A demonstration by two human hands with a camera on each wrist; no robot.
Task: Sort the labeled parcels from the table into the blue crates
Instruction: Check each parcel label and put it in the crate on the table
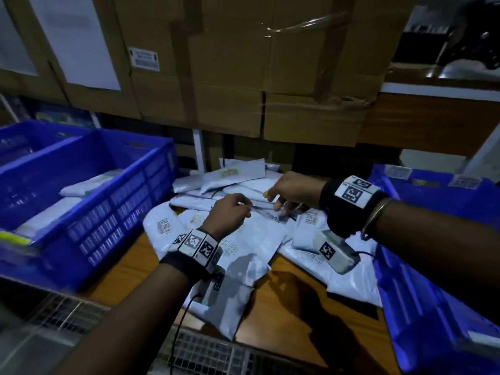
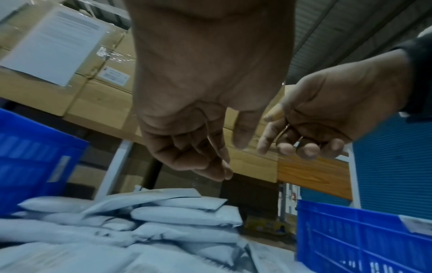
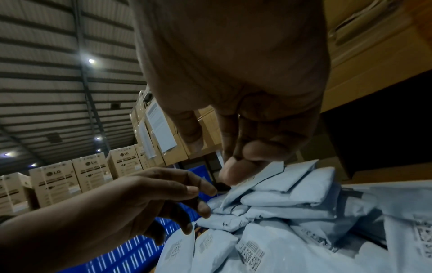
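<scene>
Both hands over a pile of grey-white parcels (image 1: 251,239) on a wooden table (image 1: 292,307). Left hand (image 1: 230,212) hangs above the middle of the pile, fingers loosely curled; left wrist view shows the palm with nothing in it. Right hand (image 1: 292,190) is just beside it to the right, fingers relaxed and half curled. In the right wrist view its fingertips (image 3: 233,175) sit close to the corner of a top parcel (image 3: 268,175); cannot tell if they touch or pinch it. In the left wrist view the right palm looks bare.

Parcels are flat poly mailers with printed barcode labels, overlapping, some stacked at the far side of the table. Left crate (image 1: 108,212) stands at the left edge of the table, a few parcels already inside. A second blue crate (image 1: 35,136) sits behind it. Right crate (image 1: 433,293) stands at the right edge, touching the pile; its contents are hidden by the right arm. Cardboard boxes (image 1: 243,63) are stacked behind the table. Both wrists wear marker bands.
</scene>
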